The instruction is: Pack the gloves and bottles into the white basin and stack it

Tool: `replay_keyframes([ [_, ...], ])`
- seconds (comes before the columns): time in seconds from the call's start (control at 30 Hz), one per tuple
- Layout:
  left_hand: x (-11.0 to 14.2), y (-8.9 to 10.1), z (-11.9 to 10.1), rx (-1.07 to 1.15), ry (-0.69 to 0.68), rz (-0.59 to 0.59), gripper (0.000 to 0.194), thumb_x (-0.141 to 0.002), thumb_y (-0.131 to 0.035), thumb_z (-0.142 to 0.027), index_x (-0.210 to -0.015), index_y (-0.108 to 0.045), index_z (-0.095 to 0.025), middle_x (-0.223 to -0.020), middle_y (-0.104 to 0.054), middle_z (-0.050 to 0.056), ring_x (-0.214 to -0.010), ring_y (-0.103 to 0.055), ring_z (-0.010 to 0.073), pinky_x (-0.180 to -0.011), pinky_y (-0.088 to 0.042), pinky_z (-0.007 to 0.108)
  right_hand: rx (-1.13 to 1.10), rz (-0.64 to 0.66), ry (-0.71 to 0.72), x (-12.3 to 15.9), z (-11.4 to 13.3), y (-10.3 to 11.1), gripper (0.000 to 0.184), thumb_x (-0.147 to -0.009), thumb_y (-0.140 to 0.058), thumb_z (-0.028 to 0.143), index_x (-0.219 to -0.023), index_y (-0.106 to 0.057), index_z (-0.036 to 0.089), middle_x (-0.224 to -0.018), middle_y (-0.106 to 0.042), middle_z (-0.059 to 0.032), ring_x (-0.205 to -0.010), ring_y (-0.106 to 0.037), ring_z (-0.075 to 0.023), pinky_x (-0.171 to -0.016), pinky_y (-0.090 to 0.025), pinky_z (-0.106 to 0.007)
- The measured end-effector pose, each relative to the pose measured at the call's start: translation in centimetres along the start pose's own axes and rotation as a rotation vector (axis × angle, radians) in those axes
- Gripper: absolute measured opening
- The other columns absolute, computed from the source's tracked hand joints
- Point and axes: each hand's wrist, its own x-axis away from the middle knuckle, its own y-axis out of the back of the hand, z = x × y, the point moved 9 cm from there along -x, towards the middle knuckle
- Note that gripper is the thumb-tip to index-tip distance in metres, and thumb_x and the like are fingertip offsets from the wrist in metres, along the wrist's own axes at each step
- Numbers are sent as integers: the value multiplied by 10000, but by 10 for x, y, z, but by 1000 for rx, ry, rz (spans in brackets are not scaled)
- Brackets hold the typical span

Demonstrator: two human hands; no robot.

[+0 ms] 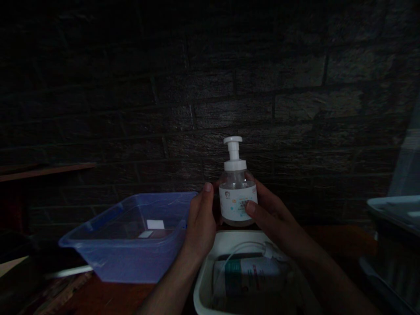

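A clear pump bottle (233, 202) with a white pump top and a white printed label is held upright in front of the brick wall. My right hand (274, 214) is closed round its right side, with the thumb across the label. On the other side, my left hand (201, 214) is against the bottle, its thumb raised and its other fingers partly hidden behind. Below the bottle stands a white tub (198, 294). Inside the tub lie a white and green labelled bottle (243, 275) and a thin white cable (241, 246).
A see-through purple plastic bin (127, 260) with white labels stands left on the wooden table (108, 299). A dark brick wall (210, 96) rises behind. Another container with a pale rim (390, 202) is at right. A wooden shelf edge (49, 171) juts out at left.
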Motion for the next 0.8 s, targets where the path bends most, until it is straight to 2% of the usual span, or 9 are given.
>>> replay_keyframes([
  [0.1, 0, -8, -3, 6, -8, 77, 597, -916, -587, -694, -1148, -730, -163, -913, -790, 88, -701, -711, 208, -531, -475, 251, 18, -8, 12, -2, -4, 4, 640, -964, -715, 340, -1553, -465, 343, -1497, -605, -57, -1342, -600, -265, -1159, -465, -507],
  [0.2, 1, -15, -11, -73, -46, 158, 475, -900, -693, -578, -1163, -722, -183, -1010, -791, 77, -854, -732, 223, -722, -555, 278, 58, -33, 56, -4, -5, 8, 646, -935, -754, 301, -1527, -500, 344, -1491, -612, -39, -1354, -585, -241, -1180, -445, -469],
  [0.3, 1, -14, -11, -99, -62, 173, 413, -914, -697, -534, -1149, -716, -195, -1076, -785, 74, -951, -729, 235, -800, -566, 295, 32, 32, 5, -3, -9, 2, 761, -897, -791, 228, -1558, -440, 365, -1499, -601, -38, -1328, -605, -238, -1123, -503, -446],
  [0.43, -1, -12, -3, -88, -54, 157, 418, -953, -642, -533, -1190, -703, -195, -1090, -783, 75, -949, -733, 241, -810, -570, 310, 4, 119, -53, -1, -9, -9, 869, -866, -804, 165, -1585, -370, 387, -1531, -565, -44, -1304, -625, -244, -1086, -535, -434],
  [0.6, -2, -10, -2, -103, -48, 128, 447, -974, -596, -546, -1178, -718, -168, -1148, -774, 101, -1041, -712, 264, -849, -548, 311, 61, 53, -50, -1, -12, -3, 959, -855, -821, 200, -1624, -280, 390, -1502, -589, -63, -1287, -633, -264, -1082, -534, -472],
  [0.8, -3, -7, -1, -118, -20, 102, 460, -973, -590, -578, -1188, -733, -198, -1139, -776, 82, -1043, -702, 254, -844, -523, 307, 341, -74, 20, -4, -15, 16, 1136, -765, -911, 313, -1656, -209, 358, -1442, -632, -89, -1253, -647, -304, -1101, -503, -540],
])
